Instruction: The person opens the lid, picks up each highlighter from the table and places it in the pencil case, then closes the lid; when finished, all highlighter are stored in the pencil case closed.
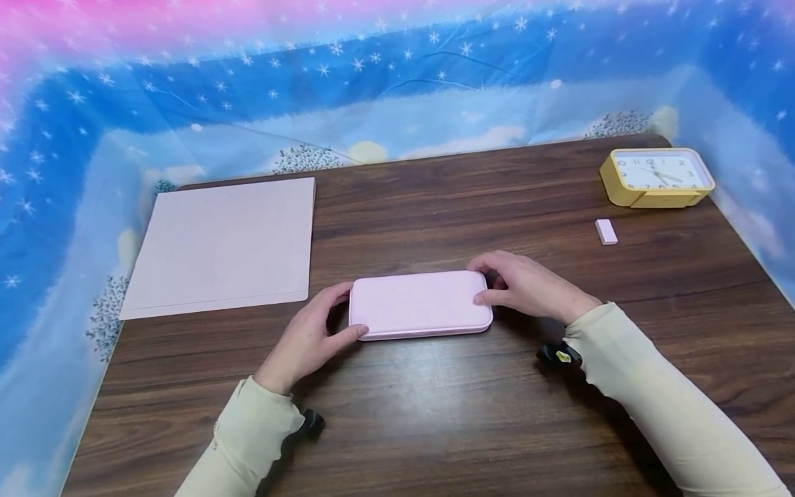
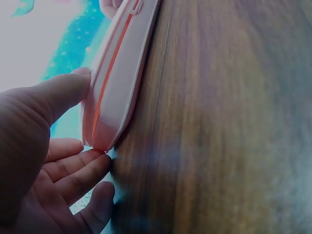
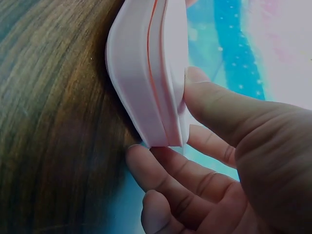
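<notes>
A pale pink, flat pencil case [image 1: 419,304] with rounded corners lies in front of the person, between both hands. My left hand [image 1: 310,338] grips its left end, thumb on the top near the front corner and fingers along the end. On the opposite end, my right hand [image 1: 528,283] holds it with the thumb on top and fingers against the side. In the left wrist view, an orange-red zipper line runs along the side of the pencil case [image 2: 119,73], with a small pull near the top. The right wrist view shows the same seam round the end.
A large pale pink folder or board [image 1: 223,245] lies flat at the left of the dark wooden table [image 1: 435,421]. Toward the back right stands a yellow alarm clock [image 1: 658,178], with a small white-pink eraser [image 1: 606,232] before it. A snowflake-patterned cloth [image 1: 373,62] hangs around the table.
</notes>
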Motion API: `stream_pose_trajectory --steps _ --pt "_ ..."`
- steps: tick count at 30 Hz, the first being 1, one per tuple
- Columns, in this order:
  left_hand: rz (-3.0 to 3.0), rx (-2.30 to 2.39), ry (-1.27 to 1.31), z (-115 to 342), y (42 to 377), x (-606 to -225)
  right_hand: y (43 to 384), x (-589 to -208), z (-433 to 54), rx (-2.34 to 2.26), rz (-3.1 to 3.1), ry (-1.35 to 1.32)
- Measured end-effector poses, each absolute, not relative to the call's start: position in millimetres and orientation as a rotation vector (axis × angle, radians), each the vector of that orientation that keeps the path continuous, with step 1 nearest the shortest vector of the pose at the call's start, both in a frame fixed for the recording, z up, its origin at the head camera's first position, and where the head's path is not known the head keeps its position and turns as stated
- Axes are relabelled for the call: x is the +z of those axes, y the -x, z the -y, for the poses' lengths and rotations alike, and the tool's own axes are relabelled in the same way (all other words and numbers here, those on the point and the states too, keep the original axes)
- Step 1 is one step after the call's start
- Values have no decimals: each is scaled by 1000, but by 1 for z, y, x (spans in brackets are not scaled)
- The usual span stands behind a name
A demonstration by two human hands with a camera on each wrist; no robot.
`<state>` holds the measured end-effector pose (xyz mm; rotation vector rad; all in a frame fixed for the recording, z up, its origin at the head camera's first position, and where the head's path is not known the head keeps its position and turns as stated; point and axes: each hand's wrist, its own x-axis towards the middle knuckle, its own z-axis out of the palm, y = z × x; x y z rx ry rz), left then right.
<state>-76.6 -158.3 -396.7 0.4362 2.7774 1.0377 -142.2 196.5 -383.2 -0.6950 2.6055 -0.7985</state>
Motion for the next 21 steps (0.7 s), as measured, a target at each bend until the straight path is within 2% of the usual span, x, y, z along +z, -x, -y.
stream_pose_trajectory --steps 12,21 --pt "-2794 1005 -468 154 80 -397 145 -381 -194 -651 -2679 822" --pt "-2775 1017 -433 155 78 -399 141 -386 -194 -711 -2656 755"
